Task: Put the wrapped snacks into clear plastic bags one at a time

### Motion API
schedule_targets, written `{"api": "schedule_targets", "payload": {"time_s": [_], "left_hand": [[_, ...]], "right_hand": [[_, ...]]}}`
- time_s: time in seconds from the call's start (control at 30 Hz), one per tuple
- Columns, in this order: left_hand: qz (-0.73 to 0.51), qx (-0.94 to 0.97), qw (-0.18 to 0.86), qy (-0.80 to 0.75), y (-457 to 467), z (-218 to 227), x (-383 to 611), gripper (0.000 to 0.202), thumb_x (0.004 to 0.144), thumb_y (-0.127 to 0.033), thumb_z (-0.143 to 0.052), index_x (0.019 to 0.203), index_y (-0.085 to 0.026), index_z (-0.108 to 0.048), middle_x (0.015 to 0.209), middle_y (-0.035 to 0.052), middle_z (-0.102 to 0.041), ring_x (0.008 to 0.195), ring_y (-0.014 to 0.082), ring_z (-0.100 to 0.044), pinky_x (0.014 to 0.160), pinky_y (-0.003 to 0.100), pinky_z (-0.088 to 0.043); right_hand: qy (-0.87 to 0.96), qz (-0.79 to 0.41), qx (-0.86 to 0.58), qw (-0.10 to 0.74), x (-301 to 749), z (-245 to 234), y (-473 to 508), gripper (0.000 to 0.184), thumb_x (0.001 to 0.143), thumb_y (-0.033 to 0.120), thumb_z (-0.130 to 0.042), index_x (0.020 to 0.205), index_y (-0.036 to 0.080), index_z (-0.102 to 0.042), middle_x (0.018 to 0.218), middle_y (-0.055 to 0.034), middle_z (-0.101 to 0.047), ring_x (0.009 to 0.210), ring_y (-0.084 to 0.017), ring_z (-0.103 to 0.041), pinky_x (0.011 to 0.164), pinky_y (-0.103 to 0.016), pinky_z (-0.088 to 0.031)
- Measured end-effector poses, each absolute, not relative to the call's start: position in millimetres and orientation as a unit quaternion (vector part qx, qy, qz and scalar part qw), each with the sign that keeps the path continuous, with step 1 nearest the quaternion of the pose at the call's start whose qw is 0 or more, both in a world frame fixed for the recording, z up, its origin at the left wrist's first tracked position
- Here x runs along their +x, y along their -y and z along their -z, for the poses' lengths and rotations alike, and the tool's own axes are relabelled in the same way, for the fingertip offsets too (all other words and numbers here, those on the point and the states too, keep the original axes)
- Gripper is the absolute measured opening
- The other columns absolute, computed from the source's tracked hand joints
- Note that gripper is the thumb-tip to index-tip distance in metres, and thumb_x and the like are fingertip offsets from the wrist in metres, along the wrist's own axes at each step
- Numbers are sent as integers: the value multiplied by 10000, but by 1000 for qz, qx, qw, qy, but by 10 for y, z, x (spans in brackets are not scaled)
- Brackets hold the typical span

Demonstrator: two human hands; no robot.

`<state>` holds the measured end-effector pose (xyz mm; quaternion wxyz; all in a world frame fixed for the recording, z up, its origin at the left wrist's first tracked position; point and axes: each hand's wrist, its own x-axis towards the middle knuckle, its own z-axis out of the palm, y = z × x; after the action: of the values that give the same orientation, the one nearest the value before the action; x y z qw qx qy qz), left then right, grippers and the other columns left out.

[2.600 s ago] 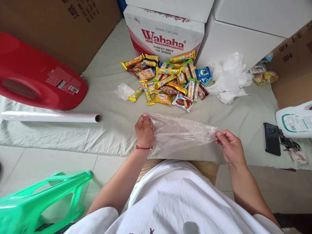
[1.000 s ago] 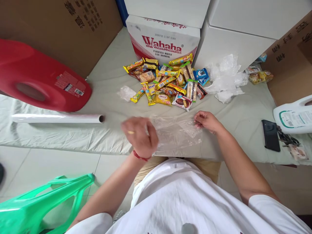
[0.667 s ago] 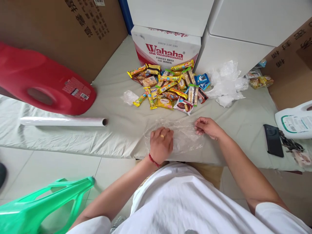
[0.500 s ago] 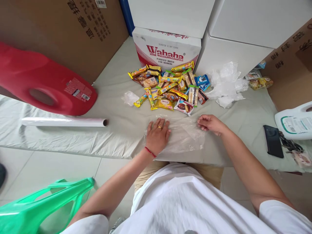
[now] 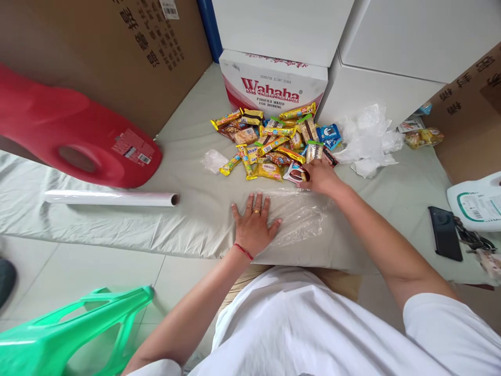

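My left hand (image 5: 253,224) lies flat with spread fingers on a clear plastic film sheet (image 5: 303,216) at the table's front. A ring and a red wrist string show on it. My right hand (image 5: 321,178) reaches over the front right of a pile of wrapped snacks (image 5: 274,143), thumb and fingers apart. Beneath it sits a white and brown chocolate pie packet (image 5: 294,173), partly covered by the fingers. A green-ended bar wrapper (image 5: 314,150) touches or nearly touches the fingertips. Whether they press on either packet cannot be made out.
A roll of film (image 5: 113,198) and red jug (image 5: 129,156) stand left; crumpled clear plastic (image 5: 368,138) lies right of the pile. Behind is a Wahaha carton (image 5: 270,83). A phone (image 5: 445,233) and white jug (image 5: 479,201) are far right; a green stool (image 5: 129,313) stands below left.
My right hand has left the right edge of the film and moved forward and left to the snack pile. The left hand stays on the film, its fingers spread wider.
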<state>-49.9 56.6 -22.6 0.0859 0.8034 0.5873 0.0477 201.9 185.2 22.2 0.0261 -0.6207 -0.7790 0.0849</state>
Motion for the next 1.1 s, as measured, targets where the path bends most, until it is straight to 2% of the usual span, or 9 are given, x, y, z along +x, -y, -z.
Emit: {"api": "schedule_targets", "payload": {"time_s": [0.17, 0.3, 0.4, 0.53, 0.7, 0.77, 0.9, 1.0, 1.1], "left_hand": [[-54, 803, 93, -586, -559, 220, -509, 752, 1013, -624, -320, 1625, -189, -334, 1693, 170, -284, 1589, 392, -208, 1194, 804, -47], [-67, 804, 93, -584, -564, 254, -521, 657, 1056, -519, -232, 1614, -196, -357, 1697, 138, -281, 1595, 361, -209, 1193, 808, -45], [-66, 800, 93, -589, -566, 274, -517, 608, 1071, -413, -175, 1610, -201, -361, 1702, 111, -271, 1595, 339, -223, 1188, 815, -67], [-64, 798, 92, -592, -574, 269, -513, 599, 1069, -385, -183, 1612, -198, -353, 1701, 107, -270, 1594, 321, -236, 1205, 794, -79], [-73, 781, 95, -612, -644, 254, -631, 589, 1072, -353, -170, 1614, -210, -350, 1669, 118, -350, 1577, 292, -292, 1227, 760, -62], [-77, 781, 88, -614, -681, 259, -705, 579, 1073, -371, -190, 1608, -234, -366, 1660, 117, -370, 1574, 303, -297, 1218, 772, -20], [-81, 786, 84, -607, -721, 275, -785, 589, 1072, -427, -233, 1607, -217, -364, 1668, 134, -348, 1576, 304, -291, 1216, 771, -26], [-84, 786, 83, -607, -721, 281, -785, 599, 1073, -440, -229, 1607, -203, -362, 1676, 142, -324, 1580, 294, -282, 1221, 764, -33], [-86, 785, 87, -607, -717, 279, -779, 598, 1073, -436, -227, 1610, -206, -356, 1677, 136, -323, 1580, 292, -282, 1223, 761, -29]], "right_hand": [[758, -68, -647, 50, 2051, -151, -1709, 624, 784, 452, -827, 1278, 99, -680, 1225, -233, -625, 1213, -438, -505, 1037, -539, -428], [701, -88, -673, 218, 2383, -486, -1516, 633, 776, 470, -833, 1307, 164, -675, 1173, -164, -626, 1071, -348, -603, 970, -476, -504], [714, -158, -604, 317, 2347, -760, -1273, 653, 833, 568, -768, 1371, 220, -639, 1203, -114, -618, 1031, -277, -635, 931, -419, -543], [818, -246, -459, 242, 1937, -634, -968, 680, 864, 594, -739, 1424, 233, -600, 1239, -115, -625, 1103, -274, -622, 985, -425, -533], [855, -186, -474, 93, 1691, -5, -828, 690, 916, 511, -702, 1509, 204, -531, 1298, -173, -606, 1159, -342, -548, 1033, -522, -475], [860, -170, -469, 111, 1738, 105, -779, 747, 923, 548, -683, 1556, 214, -467, 1375, -176, -568, 1220, -349, -516, 1065, -529, -455], [853, -102, -453, 239, 1895, 36, -558, 788, 941, 568, -653, 1584, 204, -377, 1511, -201, -455, 1374, -349, -434, 1143, -541, -399], [851, -61, -453, 258, 2009, 20, -285, 670, 928, 514, -702, 1491, 222, -488, 1353, -161, -587, 1274, -326, -511, 1099, -529, -432], [871, -42, -443, 209, 2095, 164, 24, 367, 959, 340, -692, 1304, 225, -641, 1196, -110, -686, 1174, -301, -546, 1006, -486, -482]]}}
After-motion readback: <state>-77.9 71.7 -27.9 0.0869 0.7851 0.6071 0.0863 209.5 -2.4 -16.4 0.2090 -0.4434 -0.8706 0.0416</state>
